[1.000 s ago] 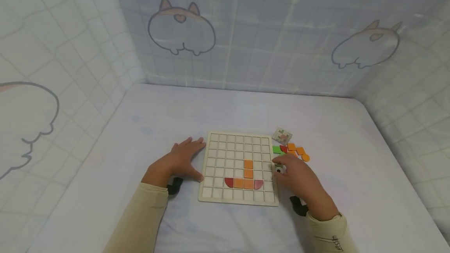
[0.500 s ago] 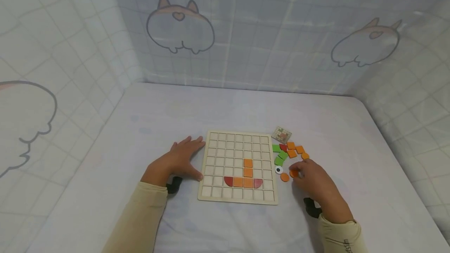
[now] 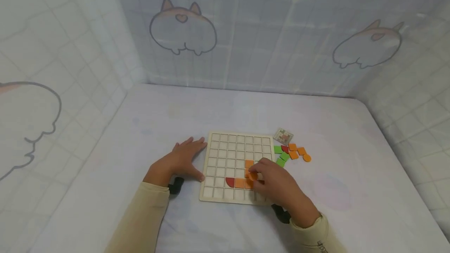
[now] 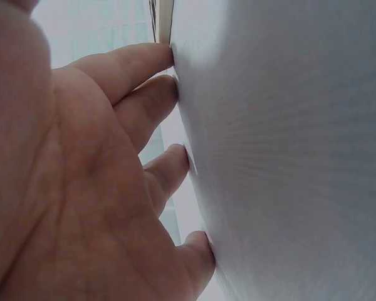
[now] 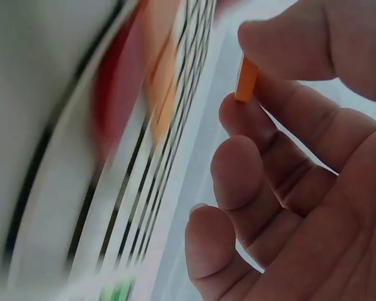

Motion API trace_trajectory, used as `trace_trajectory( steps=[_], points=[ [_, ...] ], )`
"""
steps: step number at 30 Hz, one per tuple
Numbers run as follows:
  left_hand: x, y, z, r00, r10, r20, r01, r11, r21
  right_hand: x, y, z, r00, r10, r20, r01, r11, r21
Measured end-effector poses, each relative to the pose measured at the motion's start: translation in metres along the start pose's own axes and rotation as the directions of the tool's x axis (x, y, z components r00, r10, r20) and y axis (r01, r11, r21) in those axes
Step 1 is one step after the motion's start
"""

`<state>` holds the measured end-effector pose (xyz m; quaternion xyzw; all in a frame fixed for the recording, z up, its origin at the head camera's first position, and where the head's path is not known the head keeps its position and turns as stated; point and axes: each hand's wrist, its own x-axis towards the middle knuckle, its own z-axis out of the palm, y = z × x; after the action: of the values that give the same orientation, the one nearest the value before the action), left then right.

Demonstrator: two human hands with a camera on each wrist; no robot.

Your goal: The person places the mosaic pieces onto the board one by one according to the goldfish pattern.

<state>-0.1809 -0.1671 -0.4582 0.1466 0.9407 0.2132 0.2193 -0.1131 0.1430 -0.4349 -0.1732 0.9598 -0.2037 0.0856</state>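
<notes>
In the head view my right hand [image 3: 279, 180] is over the lower right part of a pale gridded board [image 3: 219, 153], pinching an orange round tile [image 3: 253, 176] between thumb and fingers. The tile shows edge-on in the right wrist view. On the board lie orange square tiles [image 3: 240, 183] and a red quarter-round tile [image 3: 230, 182]; the hand hides the lower right cells. My left hand [image 3: 179, 163] rests on the table with its fingers spread, thumb and fingertips at the board's left edge. In the left wrist view its fingertips [image 4: 166, 55] touch the table surface.
Right of the board lie loose tiles: green squares [image 3: 284, 156], orange squares [image 3: 293, 147], a red quarter-round [image 3: 284, 149] and another orange round tile [image 3: 307, 158]. A small pattern card [image 3: 283, 136] lies behind them. Cloth walls with cartoon animals enclose the table.
My right hand first moved right to the loose tiles and took an orange round tile, then carried it left over the board. The left hand has stayed at the board's left edge.
</notes>
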Motion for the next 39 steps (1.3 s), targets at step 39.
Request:
trace_trajectory(
  steps=[39],
  points=[
    [0.002, -0.001, -0.001, 1.0, -0.008, 0.01, 0.008, 1.0, 0.014, 0.018, -0.011, 0.004, 0.988, 0.148, 0.031, -0.146, 0.988, -0.057]
  ],
)
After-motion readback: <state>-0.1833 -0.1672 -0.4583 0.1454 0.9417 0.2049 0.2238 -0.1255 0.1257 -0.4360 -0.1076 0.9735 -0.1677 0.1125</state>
